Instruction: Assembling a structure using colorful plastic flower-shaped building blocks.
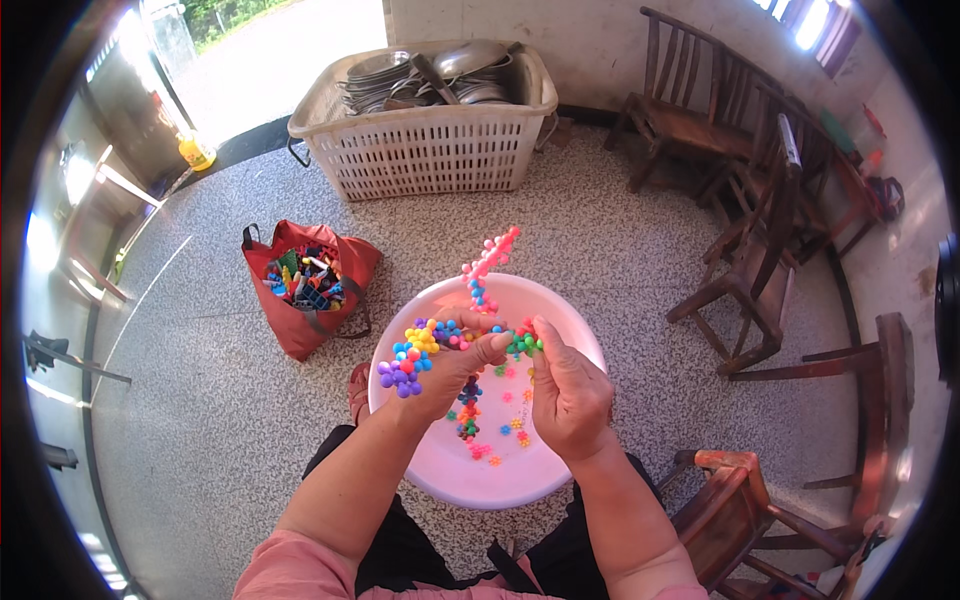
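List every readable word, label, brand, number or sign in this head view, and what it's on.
None readable.
Yellow container by the doorway: too small to make out any label.
Red bag: no legible lettering.
Pale crate: no legible lettering.
Pink basin: nothing legible.
Linked pieces: too small to tell.

Left hand [445, 385] and right hand [573, 405] above a round pink plastic basin [450, 468]
Both pinch a knobbly multicoloured plastic chain [420, 338] near its green part; flower-shaped plastic pieces [523, 440] lie in the basin. On speckled floor [220, 430] stand a red bag [290, 330] of coloured pieces [310, 275] and a white perforated plastic crate [420, 155] of metalware [475, 60].
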`<state>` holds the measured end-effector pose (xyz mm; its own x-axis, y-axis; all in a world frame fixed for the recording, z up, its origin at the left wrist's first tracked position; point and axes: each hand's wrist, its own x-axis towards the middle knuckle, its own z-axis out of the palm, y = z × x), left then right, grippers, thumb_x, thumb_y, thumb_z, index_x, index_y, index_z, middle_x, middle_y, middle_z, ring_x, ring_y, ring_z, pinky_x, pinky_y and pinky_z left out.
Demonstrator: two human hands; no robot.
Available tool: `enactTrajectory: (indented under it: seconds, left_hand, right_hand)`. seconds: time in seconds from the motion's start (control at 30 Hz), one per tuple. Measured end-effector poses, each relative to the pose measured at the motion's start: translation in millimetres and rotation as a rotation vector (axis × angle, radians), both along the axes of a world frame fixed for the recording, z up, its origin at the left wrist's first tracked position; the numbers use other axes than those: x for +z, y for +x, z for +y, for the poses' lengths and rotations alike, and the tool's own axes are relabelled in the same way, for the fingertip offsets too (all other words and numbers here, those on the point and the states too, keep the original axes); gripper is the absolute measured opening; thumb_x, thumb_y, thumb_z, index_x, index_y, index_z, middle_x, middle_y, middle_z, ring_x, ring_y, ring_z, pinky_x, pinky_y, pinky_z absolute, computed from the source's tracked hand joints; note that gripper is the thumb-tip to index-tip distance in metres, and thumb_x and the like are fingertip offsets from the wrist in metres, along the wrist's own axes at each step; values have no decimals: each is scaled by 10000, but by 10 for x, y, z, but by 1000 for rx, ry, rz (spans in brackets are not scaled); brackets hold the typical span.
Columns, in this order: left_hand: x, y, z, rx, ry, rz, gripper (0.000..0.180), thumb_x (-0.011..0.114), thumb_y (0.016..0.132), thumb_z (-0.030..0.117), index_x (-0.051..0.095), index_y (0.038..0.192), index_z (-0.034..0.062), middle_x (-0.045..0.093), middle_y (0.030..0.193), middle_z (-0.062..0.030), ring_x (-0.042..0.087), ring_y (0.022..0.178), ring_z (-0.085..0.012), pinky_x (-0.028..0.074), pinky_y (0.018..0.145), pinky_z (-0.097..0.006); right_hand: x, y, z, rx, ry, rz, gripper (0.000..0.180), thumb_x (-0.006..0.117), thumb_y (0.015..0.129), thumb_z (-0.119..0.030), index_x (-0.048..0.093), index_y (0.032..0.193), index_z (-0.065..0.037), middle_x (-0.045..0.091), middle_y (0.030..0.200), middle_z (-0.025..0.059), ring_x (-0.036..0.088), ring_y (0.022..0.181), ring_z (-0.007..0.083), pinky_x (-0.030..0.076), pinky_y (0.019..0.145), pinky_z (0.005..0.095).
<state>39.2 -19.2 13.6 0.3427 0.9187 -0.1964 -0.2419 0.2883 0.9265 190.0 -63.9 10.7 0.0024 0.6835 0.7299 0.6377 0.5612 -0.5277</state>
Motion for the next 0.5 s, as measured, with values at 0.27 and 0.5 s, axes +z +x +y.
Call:
enactTrajectory:
  seconds: [0.27, 0.5]
  left_hand:
    - [-29, -30, 7, 10, 40, 50, 269, 727, 739, 195, 587, 903, 34, 582, 801, -38, 576, 710, -102, 447, 604, -221]
    - [-2, -32, 0, 8, -8, 75, 264, 731, 735, 178, 583, 895, 29, 588, 801, -40, 578, 715, -105, 449, 612, -223]
  right_hand:
    - [12, -7, -31, -32, -80, -110, 330, 570, 788, 48, 533, 1116, 61, 639, 838, 175, 634, 673, 251, 500, 600, 312]
    - [-40, -26, -18, -27, -68, -86, 334, 569, 788, 49, 531, 1119, 62, 634, 803, 169, 628, 655, 248, 493, 583, 305]
